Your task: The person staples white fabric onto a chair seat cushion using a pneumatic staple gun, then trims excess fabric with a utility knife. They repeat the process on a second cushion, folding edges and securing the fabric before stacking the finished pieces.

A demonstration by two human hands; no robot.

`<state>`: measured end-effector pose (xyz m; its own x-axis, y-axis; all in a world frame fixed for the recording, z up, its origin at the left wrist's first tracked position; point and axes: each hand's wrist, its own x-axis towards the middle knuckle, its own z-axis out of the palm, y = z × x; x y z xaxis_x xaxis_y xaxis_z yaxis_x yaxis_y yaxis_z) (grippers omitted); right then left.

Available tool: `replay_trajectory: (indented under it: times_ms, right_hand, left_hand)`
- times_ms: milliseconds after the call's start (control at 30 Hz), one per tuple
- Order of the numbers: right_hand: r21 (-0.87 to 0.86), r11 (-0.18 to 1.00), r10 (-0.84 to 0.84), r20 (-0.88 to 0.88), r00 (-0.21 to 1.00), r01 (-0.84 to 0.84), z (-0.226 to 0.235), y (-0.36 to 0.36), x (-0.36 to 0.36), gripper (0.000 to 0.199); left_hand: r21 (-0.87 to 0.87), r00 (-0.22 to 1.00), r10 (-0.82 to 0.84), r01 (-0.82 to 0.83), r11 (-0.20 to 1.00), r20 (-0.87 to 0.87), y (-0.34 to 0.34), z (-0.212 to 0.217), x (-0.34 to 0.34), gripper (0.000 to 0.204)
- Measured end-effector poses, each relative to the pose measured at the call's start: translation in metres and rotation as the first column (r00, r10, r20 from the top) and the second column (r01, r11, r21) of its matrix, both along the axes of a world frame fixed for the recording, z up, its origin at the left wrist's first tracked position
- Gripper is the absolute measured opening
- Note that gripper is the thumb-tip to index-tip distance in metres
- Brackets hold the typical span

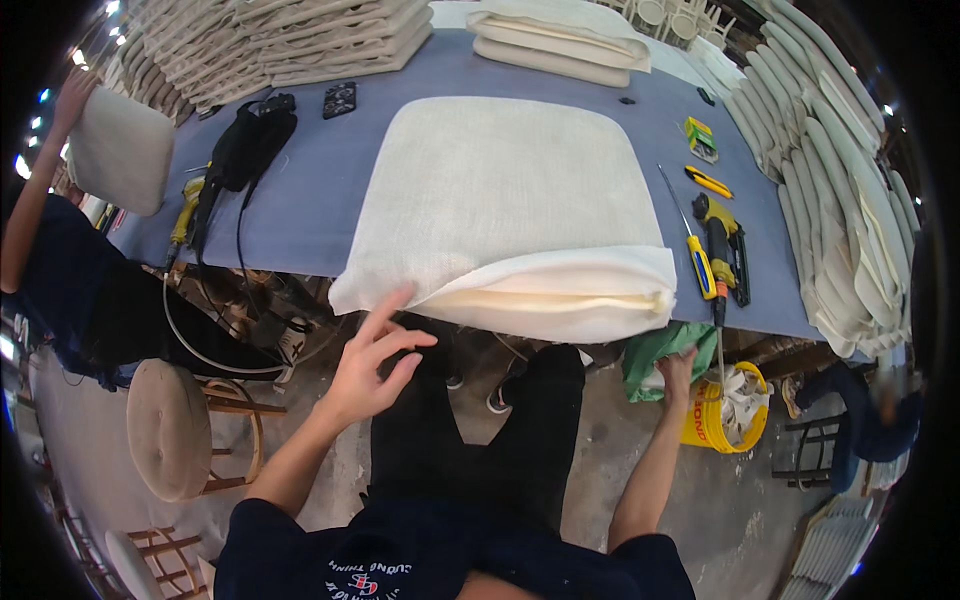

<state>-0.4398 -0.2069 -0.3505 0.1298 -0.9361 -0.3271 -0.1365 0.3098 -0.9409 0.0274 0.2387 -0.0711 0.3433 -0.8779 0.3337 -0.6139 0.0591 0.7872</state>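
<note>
A pale fabric-covered seat cushion (520, 180) lies on the table in front of me. Along its near side the cover gapes, and cream padding (560, 300) shows in the fold. My left hand (375, 370) is open at the cushion's near left corner, fingers apart, index fingertip at the cloth. My right hand (677, 372) is down below the table edge, closed at a crumpled green plastic bag (645, 360); its fingertips are partly hidden. Right of the cushion lie a yellow-handled screwdriver (699, 262) and a yellow-black staple gun (718, 235) with a hose.
A yellow utility knife (710, 181) and a small green box (700, 138) lie farther back. Cushion stacks (330, 40) line the far side and right. A yellow bucket (735, 420) of scraps stands below. At left, another person's hand (75, 95) holds a seat cushion (122, 150).
</note>
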Motion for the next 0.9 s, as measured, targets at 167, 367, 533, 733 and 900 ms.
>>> replay_trajectory:
  times_ms: [167,367,533,733,900]
  right_hand:
    - [-0.514,0.850,-0.137,-0.008,0.991,0.113,0.065,0.136,0.036,0.065]
    - [-0.820,0.573,0.006,-0.012,1.000,-0.013,0.223,0.147,0.086,0.031]
    - [-0.897,0.401,0.060,-0.179,0.982,-0.188,0.331,0.122,0.180,0.035]
    - [-0.600,0.663,0.241,-0.393,0.887,-0.447,0.296,0.136,0.147,0.041]
    - [-0.316,0.722,0.502,-0.373,0.780,-0.615,0.260,0.184,0.129,0.047]
  left_hand:
    - [0.047,0.815,0.045,-0.022,0.999,-0.578,0.022,-0.022,0.015,0.038]
    - [-0.039,0.472,-0.043,0.018,0.999,-0.880,0.004,-0.007,0.043,0.054]
    - [-0.079,0.288,-0.036,-0.138,0.987,-0.957,-0.019,-0.005,0.039,0.042]
    - [-0.086,0.517,-0.004,-0.136,0.987,-0.856,0.015,-0.043,0.055,0.040]
    - [-0.056,0.493,-0.018,-0.062,0.996,-0.870,0.034,-0.035,0.051,0.047]
